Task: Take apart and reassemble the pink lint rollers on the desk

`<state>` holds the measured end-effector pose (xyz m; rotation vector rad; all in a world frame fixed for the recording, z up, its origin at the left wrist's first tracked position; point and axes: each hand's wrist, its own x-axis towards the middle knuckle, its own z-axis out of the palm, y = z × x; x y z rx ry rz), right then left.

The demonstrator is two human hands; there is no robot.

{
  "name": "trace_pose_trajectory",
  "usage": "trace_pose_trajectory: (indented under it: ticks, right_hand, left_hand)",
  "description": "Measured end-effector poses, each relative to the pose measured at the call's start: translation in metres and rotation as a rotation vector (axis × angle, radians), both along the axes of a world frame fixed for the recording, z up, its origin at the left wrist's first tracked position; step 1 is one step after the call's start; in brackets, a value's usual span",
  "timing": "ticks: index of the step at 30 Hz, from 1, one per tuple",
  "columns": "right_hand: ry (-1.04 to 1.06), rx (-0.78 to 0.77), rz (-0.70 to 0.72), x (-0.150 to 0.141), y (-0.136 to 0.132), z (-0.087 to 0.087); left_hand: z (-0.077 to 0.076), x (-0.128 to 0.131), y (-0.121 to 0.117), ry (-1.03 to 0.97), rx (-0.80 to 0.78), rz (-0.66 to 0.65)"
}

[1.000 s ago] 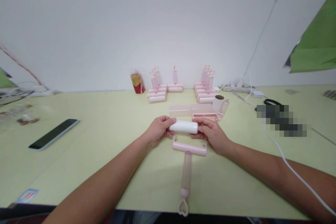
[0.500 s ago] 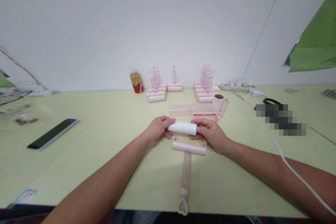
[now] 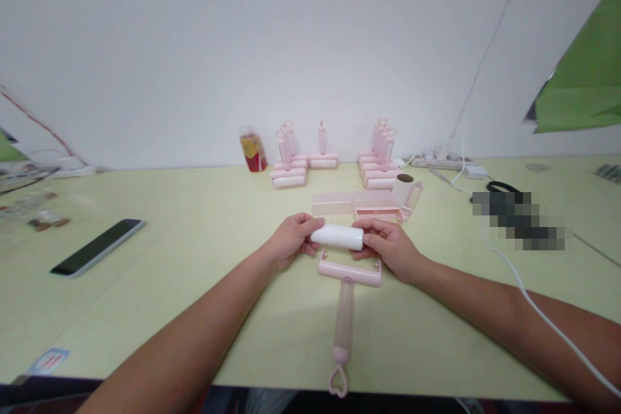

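Observation:
Between my two hands a white lint roller refill [image 3: 337,237] is held level above the table. My left hand [image 3: 297,239] grips its left end with thumb and fingers. At the other end, my right hand [image 3: 388,246] is closed around the roll's edge. Just below lies a pink lint roller handle [image 3: 343,317], its frame towards the roll and its heart-shaped loop at the table's front edge. Behind my hands are pale pink covers [image 3: 332,203], a pink roller frame [image 3: 378,214] and an upright white roll [image 3: 402,189] with a brown core.
Assembled pink lint rollers stand by the wall in a left group [image 3: 288,165] and a right group [image 3: 381,165]. A red and yellow pack [image 3: 253,152] is beside them. A phone [image 3: 97,248] lies left; a power strip [image 3: 436,160] and white cable [image 3: 533,310] are right.

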<state>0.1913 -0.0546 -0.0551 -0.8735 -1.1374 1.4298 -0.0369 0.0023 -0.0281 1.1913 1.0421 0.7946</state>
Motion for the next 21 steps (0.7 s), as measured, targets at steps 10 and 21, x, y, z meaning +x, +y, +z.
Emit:
trace_pose_trajectory:
  ticks: [10, 21]
  right_hand:
    - [-0.079, 0.054, 0.026, -0.0009, 0.0001, -0.0012]
    - [0.035, -0.043, -0.034, -0.0012, 0.0022, 0.0018]
  left_hand:
    - [0.0012, 0.0008, -0.0017, 0.058, 0.030, 0.009]
    - [0.0032, 0.0009, -0.0022, 0.037, -0.004, 0.026]
